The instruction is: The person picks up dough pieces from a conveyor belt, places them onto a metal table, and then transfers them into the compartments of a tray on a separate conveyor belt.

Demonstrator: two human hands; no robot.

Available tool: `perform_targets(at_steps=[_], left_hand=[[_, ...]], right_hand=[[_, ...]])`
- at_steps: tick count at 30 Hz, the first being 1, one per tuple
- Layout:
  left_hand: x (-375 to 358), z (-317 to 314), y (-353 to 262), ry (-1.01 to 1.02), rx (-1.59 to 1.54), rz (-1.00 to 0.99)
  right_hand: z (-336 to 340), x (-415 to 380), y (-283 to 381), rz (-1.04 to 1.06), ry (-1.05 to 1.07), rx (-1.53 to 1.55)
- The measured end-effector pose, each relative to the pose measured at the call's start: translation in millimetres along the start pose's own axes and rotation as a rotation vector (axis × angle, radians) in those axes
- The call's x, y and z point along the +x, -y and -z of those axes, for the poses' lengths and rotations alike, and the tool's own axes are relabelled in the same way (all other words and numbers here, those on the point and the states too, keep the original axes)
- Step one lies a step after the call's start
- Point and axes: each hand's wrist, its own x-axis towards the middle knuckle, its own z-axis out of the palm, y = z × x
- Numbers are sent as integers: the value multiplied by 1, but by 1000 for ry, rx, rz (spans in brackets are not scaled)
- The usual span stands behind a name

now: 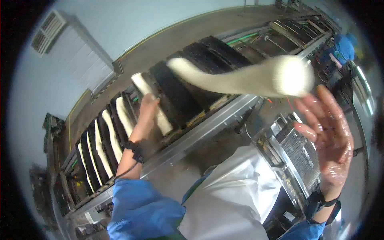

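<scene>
A long pale dough rope (240,80) hangs in the air, blurred, its thick bright end just beyond the fingertips of my right hand (330,138). That hand is open, fingers apart, with a wet, shiny palm turned up. My left hand (149,107) lies over another dough strip (163,122) in a dark tray; its fingers are blurred and partly hidden, so I cannot make out their grip. Left of it, several more dough strips (124,116) lie lengthwise, one to each dark trough.
Dark trays (174,90) continue to the right along a conveyor with a metal rail (208,130). A mesh-topped metal machine (298,150) stands beside my white apron (240,188). Farther back at right is a person in blue (344,48). A wall runs behind the line.
</scene>
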Motion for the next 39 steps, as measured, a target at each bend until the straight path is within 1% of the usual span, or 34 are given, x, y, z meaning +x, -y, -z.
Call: perform_targets(at_steps=[1,3,4,5,7,8,9,10,11,12,13,14,15,16,17,18,19,20,21,22,23,27,28,29,30,31,32,33,35,36,37,38,39], left_hand=[[-8,-13,-23,7,35,132],[39,-9,33,73,-5,35],[27,-8,5,115,-47,135],[33,-1,14,197,27,69],[18,-10,12,-38,44,-6],[25,-9,18,-46,35,162],[38,-11,29,-49,29,326],[31,-21,46,-144,95,223],[18,-26,66,-233,155,118],[-8,-34,55,-101,188,117],[-39,-44,31,29,221,117],[-55,-40,22,-18,416,184],[-68,-51,14,-75,615,248],[-69,-56,13,-31,633,261],[-67,-63,9,7,655,278],[-78,-57,-10,2,735,315],[-74,-52,-2,79,628,212],[-87,-73,-24,61,680,246],[-95,-77,-39,41,725,271],[-88,-71,-29,86,697,206],[-84,-71,-19,91,695,200],[-73,-91,-14,180,674,148],[-64,-98,-8,181,596,132],[-68,-111,-17,187,521,121],[-71,-123,-24,211,519,105],[-95,-139,-54,285,337,139],[-107,-154,-68,364,159,178],[-105,-164,-68,390,164,170],[-79,-188,-55,412,-26,159],[-35,-199,-21,468,-67,17],[-9,-216,-8,401,-37,34],[-37,-236,-32,221,393,-301],[-82,-252,-61,18,794,-658]], right_hand=[[10,1,4,-63,4,-5],[61,-5,-4,9,27,-76],[79,-9,-15,7,8,-78],[106,-19,-24,-54,-104,-149],[174,-55,-56,-153,-294,-347],[221,-85,-80,-191,-378,-477],[270,-125,-103,-263,-480,-505],[325,-176,-127,-332,-589,-535],[374,-251,-159,-497,-721,-720],[390,-313,-167,-608,-795,-882],[423,-411,-188,-657,-765,-1318],[384,-450,-164,-947,-830,-1534],[392,-548,-171,-996,-818,-1781],[376,-595,-151,-1368,-859,-1752],[364,-616,-113,-1616,-965,-1436],[313,-680,-108,-746,-981,-1701],[293,-694,-87,-1155,-1122,-1621],[276,-688,-75,-1302,-1167,-1575],[251,-687,-70,-1348,-1203,-1553],[239,-686,-68,-1362,-1215,-1544],[228,-688,-66,-1360,-1222,-1543],[209,-704,-64,-1379,-1263,-1520],[207,-711,-63,-1393,-1286,-1511],[206,-718,-60,-1417,-1299,-1494],[205,-725,-57,-1444,-1317,-1477],[207,-732,-55,-1466,-1336,-1458],[207,-742,-53,-1496,-1354,-1438],[207,-750,-50,-1521,-1376,-1400],[207,-765,-42,-1563,-1427,-1283],[206,-762,-38,-1566,-1459,-1209],[206,-751,-35,-1550,-1481,-1137],[200,-731,-29,-1533,-1505,-1069],[193,-758,-38,-1525,-1363,-1252]])
